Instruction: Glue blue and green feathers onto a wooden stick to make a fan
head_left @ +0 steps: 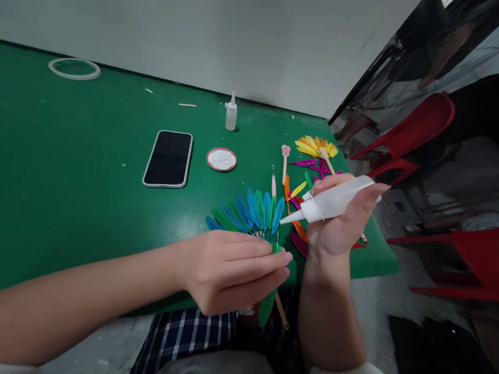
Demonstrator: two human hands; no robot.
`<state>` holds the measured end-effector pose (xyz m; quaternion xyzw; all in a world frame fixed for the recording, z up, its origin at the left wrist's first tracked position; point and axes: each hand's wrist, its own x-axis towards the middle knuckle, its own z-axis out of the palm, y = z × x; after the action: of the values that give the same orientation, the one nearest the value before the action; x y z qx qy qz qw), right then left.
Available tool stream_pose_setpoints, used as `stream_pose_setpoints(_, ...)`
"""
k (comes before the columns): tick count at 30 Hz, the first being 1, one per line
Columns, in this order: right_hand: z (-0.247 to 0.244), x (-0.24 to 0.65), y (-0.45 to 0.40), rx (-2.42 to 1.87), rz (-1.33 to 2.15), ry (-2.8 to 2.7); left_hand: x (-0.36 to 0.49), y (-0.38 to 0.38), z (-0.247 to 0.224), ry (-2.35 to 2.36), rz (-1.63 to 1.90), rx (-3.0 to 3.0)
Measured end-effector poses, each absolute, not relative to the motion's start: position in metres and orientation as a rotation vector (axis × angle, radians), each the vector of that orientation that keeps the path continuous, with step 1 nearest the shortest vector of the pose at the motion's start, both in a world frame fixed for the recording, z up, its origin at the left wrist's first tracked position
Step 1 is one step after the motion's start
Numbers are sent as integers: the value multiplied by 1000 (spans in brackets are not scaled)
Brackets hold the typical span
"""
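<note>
Pinching a blue-green feather fan [254, 208] and a green feather [266, 310] in the left grip [232, 270] — clasping a white bottle [341, 200] in the right grip [334, 236], nozzle [295, 217] close to the fan. On the surface [87, 173], beyond the left grip — a phone [168, 159].

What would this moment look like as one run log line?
left hand: holding blue-green feather fan | right hand: holding squeeze bottle, nozzle near fan | green table: phone, small upright bottle

The left hand [232, 272] hides part of the feather fan [254, 209]; the view's edge crops the table [67, 160] at nine o'clock, a red chair [480, 260] at three.
</note>
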<state>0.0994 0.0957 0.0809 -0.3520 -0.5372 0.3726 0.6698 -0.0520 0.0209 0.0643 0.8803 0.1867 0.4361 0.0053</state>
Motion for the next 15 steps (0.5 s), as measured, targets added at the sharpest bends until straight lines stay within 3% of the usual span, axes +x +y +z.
stream_pose_setpoints(15, 90, 102, 86, -683, 655, -1144, -50, 18, 60, 627, 1467, 2736)
